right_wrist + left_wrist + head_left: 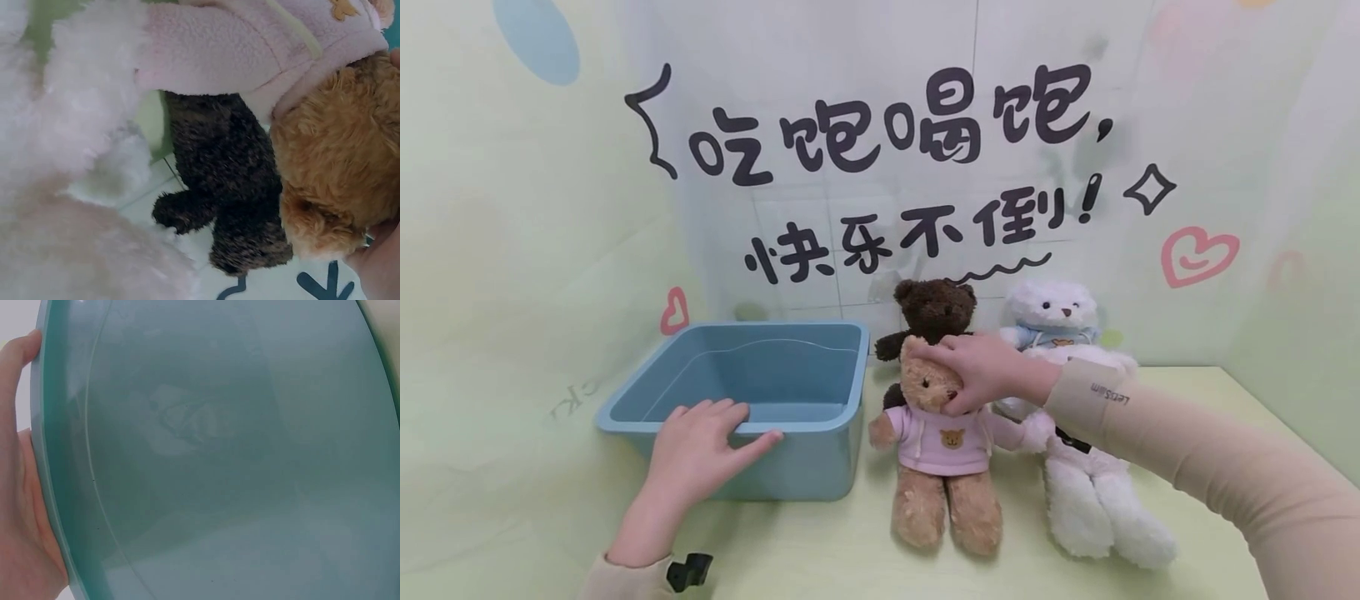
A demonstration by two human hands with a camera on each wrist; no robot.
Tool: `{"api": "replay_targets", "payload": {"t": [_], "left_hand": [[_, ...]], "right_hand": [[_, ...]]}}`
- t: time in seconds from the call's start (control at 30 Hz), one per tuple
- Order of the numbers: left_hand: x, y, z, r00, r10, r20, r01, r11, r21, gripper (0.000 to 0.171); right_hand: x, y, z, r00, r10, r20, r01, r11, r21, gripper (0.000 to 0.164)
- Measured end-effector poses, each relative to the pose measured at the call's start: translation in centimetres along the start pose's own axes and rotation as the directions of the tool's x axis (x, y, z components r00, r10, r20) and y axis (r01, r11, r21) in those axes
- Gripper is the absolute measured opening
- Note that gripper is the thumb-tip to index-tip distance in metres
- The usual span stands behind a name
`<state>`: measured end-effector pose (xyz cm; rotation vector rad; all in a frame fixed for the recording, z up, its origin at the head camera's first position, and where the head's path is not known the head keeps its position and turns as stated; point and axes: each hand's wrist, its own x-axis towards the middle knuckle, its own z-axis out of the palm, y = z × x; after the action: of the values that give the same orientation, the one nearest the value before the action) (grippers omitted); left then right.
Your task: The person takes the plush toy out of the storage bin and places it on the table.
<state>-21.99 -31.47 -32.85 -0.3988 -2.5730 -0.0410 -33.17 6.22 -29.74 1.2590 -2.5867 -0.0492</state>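
My right hand (988, 367) grips the head of a light-brown teddy bear (943, 437) in a pink hoodie. Its thumb lies by the muzzle and its fingers reach over the top of the head. Upright on the table, the bear has its legs toward me; its tan head fur (344, 150) fills the right side of the right wrist view. On the left, my left hand (696, 450) holds the front rim of a blue plastic bin (820, 458), fingers bent over the edge and thumb stretched along it. Those fingertips are hidden in the left wrist view.
Behind the tan bear sits a dark-brown teddy bear (934, 307). To the right, a white bear (1078, 508) sits in front of another white bear (1051, 307) in blue, partly covered by my right arm. A printed sheet (880, 58) hangs behind the pale table (820, 550).
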Motion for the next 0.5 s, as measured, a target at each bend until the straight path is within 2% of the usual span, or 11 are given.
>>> {"api": "replay_targets", "payload": {"t": [0.33, 0.5], "left_hand": [[0.07, -0.01, 0.14, 1.0, 0.006, -0.004, -0.005, 1.0, 0.009, 0.053], [0.01, 0.0, 0.1, 1.0, 0.0, -0.001, 0.0, 1.0, 0.005, 0.055]], "right_hand": [[0.2, 0.54, 0.22, 0.995, 0.062, 0.081, -0.073, 0.986, 0.152, 0.087], [0.38, 0.65, 0.11, 0.993, 0.087, 0.083, -0.101, 0.978, 0.183, 0.088]]}}
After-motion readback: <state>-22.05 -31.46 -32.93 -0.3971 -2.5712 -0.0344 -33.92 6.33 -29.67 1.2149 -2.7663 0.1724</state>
